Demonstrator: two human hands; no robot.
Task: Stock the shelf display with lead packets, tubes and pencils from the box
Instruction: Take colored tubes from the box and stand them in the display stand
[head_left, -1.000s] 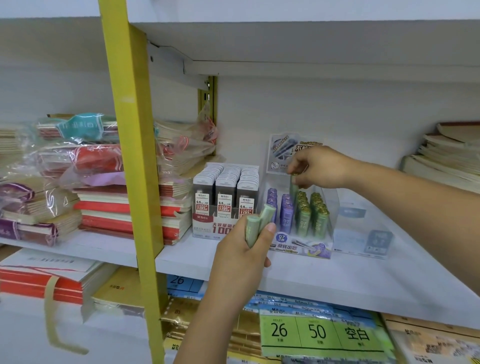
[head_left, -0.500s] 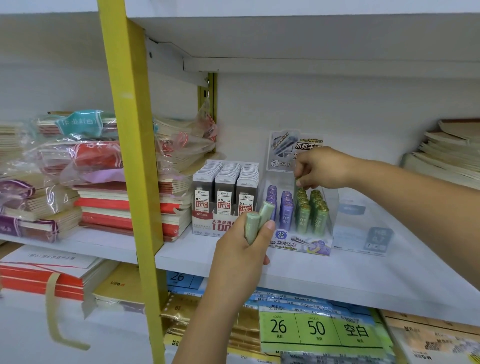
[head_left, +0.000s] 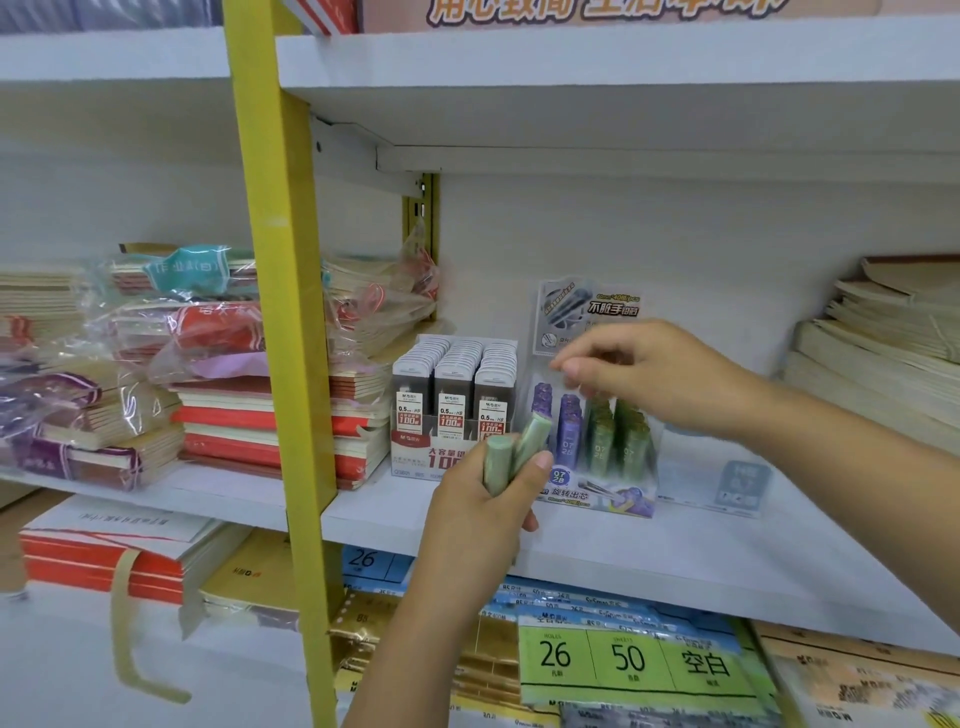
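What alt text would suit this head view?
A person's left hand grips two pale green tubes in front of a white shelf, while the right hand hovers above a clear display of purple and green tubes. Notebook stacks sit on either side.

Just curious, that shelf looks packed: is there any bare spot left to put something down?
Yes. A bare strip of white shelf runs along the front edge, before the tube display and the clear box, and carries on right of that box, partly under the right forearm. Left is crowded: the lead packet display sits close beside the red notebooks.
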